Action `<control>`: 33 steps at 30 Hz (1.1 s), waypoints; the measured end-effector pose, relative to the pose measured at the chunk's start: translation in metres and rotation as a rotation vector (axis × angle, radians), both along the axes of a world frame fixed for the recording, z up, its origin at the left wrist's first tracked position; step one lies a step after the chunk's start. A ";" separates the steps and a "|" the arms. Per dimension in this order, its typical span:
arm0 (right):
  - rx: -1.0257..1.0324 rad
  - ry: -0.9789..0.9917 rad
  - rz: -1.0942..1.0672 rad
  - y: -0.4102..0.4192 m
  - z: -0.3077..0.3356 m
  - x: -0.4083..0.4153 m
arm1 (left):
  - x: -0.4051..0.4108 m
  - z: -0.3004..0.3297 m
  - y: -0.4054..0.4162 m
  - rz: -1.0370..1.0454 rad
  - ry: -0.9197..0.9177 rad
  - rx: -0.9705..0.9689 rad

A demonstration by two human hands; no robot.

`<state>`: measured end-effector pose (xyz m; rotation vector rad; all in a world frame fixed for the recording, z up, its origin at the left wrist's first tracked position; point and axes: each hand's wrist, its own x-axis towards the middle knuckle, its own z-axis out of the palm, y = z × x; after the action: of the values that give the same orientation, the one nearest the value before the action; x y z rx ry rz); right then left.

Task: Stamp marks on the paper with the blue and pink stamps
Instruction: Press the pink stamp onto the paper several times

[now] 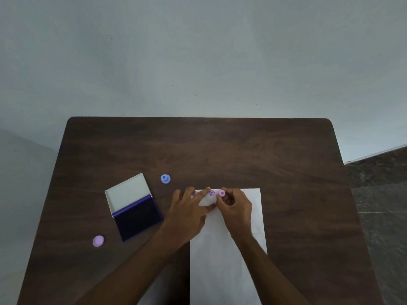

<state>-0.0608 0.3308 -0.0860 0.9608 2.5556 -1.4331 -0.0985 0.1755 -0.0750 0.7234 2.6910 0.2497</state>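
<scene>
A white sheet of paper [222,260] lies on the dark wooden table [242,150]. My right hand [236,209] grips the pink stamp [222,193] and holds it down on the paper's far edge. Just left of it sits a purple stamped mark [211,193]. My left hand [189,211] rests flat on the paper's far left corner, fingers spread. The blue stamp [165,178] stands alone on the table, left of the paper. An open ink pad [137,219] with dark purple ink lies further left.
The ink pad's white lid [127,192] is folded back behind it. A pink round cap [98,241] lies near the table's left edge. A pale wall rises behind the table, and dark floor tiles [383,205] show on the right.
</scene>
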 end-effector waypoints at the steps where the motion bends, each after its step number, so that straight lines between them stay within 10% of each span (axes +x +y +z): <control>1: -0.002 -0.005 0.000 0.000 0.000 0.000 | 0.000 0.000 -0.001 -0.002 -0.003 -0.008; 33: -0.017 -0.129 0.049 0.003 -0.002 -0.004 | 0.000 -0.002 0.000 -0.030 -0.012 -0.034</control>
<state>-0.0649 0.3333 -0.0880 0.9477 2.4533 -1.3324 -0.0987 0.1755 -0.0772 0.7488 2.6648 0.1993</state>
